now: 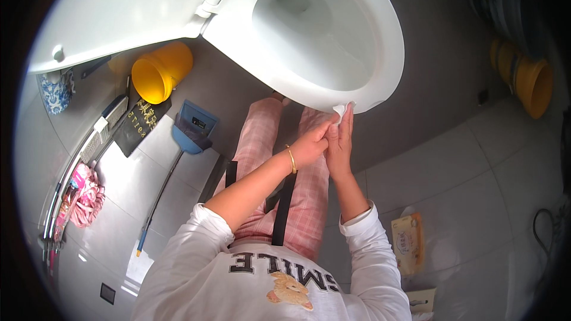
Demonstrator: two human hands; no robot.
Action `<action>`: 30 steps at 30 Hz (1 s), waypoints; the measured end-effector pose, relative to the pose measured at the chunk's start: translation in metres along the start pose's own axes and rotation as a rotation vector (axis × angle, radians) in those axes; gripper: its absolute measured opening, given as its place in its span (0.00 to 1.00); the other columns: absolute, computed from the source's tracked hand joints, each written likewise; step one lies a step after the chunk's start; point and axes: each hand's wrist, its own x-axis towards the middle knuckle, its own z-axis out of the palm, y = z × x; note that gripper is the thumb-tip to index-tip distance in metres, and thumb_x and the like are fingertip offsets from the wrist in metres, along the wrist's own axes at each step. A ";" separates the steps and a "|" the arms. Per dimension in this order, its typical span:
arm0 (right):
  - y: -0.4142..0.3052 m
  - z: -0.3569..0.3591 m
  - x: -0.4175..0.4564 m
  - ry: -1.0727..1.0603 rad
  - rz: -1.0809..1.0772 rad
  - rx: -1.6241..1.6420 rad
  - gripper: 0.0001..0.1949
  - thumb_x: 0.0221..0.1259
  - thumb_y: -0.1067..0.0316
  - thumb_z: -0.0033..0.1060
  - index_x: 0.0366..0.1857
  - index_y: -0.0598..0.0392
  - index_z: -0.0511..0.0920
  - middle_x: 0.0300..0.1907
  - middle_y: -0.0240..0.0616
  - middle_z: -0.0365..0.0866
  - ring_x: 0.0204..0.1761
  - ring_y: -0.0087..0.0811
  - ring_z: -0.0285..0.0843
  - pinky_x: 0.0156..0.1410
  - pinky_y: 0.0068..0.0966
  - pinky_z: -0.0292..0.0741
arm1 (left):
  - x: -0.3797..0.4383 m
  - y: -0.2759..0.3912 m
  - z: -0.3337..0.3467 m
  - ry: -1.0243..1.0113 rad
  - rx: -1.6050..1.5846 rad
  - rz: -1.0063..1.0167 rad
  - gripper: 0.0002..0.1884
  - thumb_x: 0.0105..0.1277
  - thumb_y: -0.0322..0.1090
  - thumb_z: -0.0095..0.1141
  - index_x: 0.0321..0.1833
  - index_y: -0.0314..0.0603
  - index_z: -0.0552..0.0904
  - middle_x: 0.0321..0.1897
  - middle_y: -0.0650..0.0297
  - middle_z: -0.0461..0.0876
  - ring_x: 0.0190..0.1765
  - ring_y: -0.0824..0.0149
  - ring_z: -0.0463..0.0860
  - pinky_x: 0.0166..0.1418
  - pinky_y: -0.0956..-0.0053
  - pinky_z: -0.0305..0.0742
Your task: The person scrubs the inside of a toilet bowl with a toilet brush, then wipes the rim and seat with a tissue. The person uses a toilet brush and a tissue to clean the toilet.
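Observation:
Before me is a white toilet (392,49) with its lid (129,4) raised to the left and the bowl (330,49) exposed. A small crumpled white tissue (341,112) sits between my fingers, close to the near rim of the toilet. My left hand (312,145), with a gold bracelet (292,159) at the wrist, meets my right hand (340,145) around the tissue's lower end. Upright fingers of my right hand lie along the tissue, their tips beside the rim. Whether they touch the rim is unclear.
To the left are a yellow bucket (154,73), a blue long-handled dustpan (194,127), a dark board bearing writing (142,122) and a pink ruffled cloth item (87,196). On the right lie a tissue pack (406,243), an orange-yellow bucket (533,84) and stacked basins (504,9).

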 end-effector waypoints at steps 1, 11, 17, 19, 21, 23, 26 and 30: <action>0.001 0.006 0.000 0.059 0.115 0.093 0.30 0.81 0.55 0.42 0.78 0.61 0.55 0.81 0.53 0.49 0.81 0.45 0.50 0.80 0.38 0.54 | 0.001 -0.006 -0.001 -0.043 -0.019 0.072 0.36 0.68 0.20 0.43 0.81 0.37 0.55 0.80 0.54 0.57 0.80 0.61 0.60 0.78 0.72 0.58; -0.035 -0.008 0.124 0.439 -0.176 0.196 0.14 0.72 0.75 0.51 0.57 0.56 0.80 0.51 0.33 0.81 0.55 0.27 0.74 0.58 0.25 0.72 | -0.036 -0.025 -0.041 0.121 -0.111 0.233 0.45 0.56 0.15 0.40 0.82 0.48 0.54 0.72 0.54 0.71 0.69 0.61 0.75 0.77 0.63 0.62; -0.135 0.011 0.291 0.221 -1.242 -0.683 0.22 0.51 0.80 0.69 0.45 0.34 0.90 0.47 0.21 0.81 0.51 0.35 0.74 0.61 0.32 0.71 | -0.086 -0.081 -0.098 0.420 0.260 0.211 0.42 0.55 0.13 0.40 0.79 0.45 0.59 0.63 0.54 0.79 0.61 0.60 0.81 0.70 0.65 0.72; -0.150 0.032 0.329 0.063 -1.321 -0.949 0.23 0.55 0.76 0.70 0.51 0.27 0.88 0.51 0.21 0.82 0.56 0.34 0.75 0.65 0.32 0.74 | -0.093 -0.102 -0.109 0.472 0.273 0.197 0.41 0.55 0.14 0.40 0.78 0.44 0.60 0.61 0.54 0.80 0.59 0.60 0.82 0.70 0.65 0.72; -0.159 0.052 0.351 -0.072 -1.298 -1.033 0.23 0.57 0.76 0.69 0.51 0.27 0.88 0.52 0.22 0.82 0.58 0.34 0.75 0.67 0.31 0.75 | -0.094 -0.122 -0.115 0.509 0.277 0.181 0.41 0.55 0.14 0.41 0.77 0.42 0.61 0.60 0.55 0.80 0.58 0.60 0.82 0.69 0.66 0.73; -0.163 0.061 0.362 -0.209 -1.253 -1.044 0.22 0.58 0.76 0.67 0.51 0.29 0.88 0.53 0.24 0.82 0.60 0.35 0.75 0.68 0.30 0.76 | -0.090 -0.130 -0.113 0.523 0.261 0.200 0.40 0.55 0.14 0.42 0.76 0.43 0.63 0.58 0.56 0.81 0.56 0.61 0.83 0.67 0.68 0.73; -0.151 0.036 0.376 -0.381 -1.198 -0.989 0.19 0.61 0.77 0.65 0.52 0.35 0.88 0.55 0.26 0.80 0.60 0.35 0.75 0.68 0.30 0.77 | -0.087 -0.127 -0.109 0.531 0.286 0.165 0.40 0.55 0.14 0.43 0.76 0.44 0.64 0.57 0.58 0.82 0.55 0.61 0.83 0.66 0.69 0.74; -0.121 -0.018 0.360 -0.484 -1.013 -0.968 0.20 0.59 0.80 0.62 0.50 0.39 0.88 0.53 0.28 0.81 0.58 0.37 0.76 0.64 0.28 0.78 | -0.086 -0.123 -0.108 0.540 0.282 0.135 0.40 0.54 0.14 0.43 0.75 0.46 0.65 0.55 0.59 0.83 0.55 0.61 0.83 0.65 0.68 0.75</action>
